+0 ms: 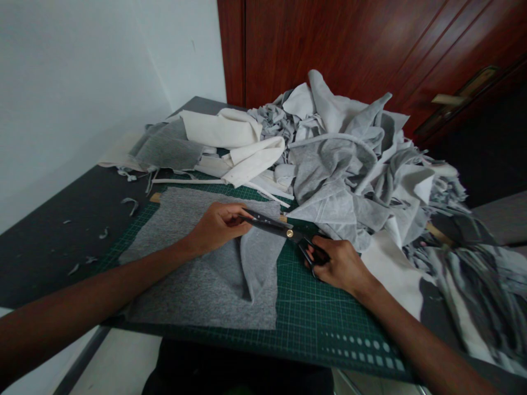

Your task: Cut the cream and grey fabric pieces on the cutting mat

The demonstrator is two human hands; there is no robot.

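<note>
My right hand [340,262] is wrapped round the black handles of a pair of scissors [289,233]. Their dark blades point left over a piece of grey knit fabric [197,285] and look closed or nearly so. At the tip end, the fingers of my left hand [220,226] are pinched together on the blades; whether they also grip cloth is hidden. Below that hand a raised fold runs through the grey fabric, which otherwise lies flat on a green cutting mat [313,318].
Grey and white fabric scraps [337,159] are heaped behind the mat against a red-brown door [329,44]. Cream fabric pieces [222,129] lie at the back left. More strips [486,296] sit at the right. Small offcuts [104,233] dot the dark table [49,247].
</note>
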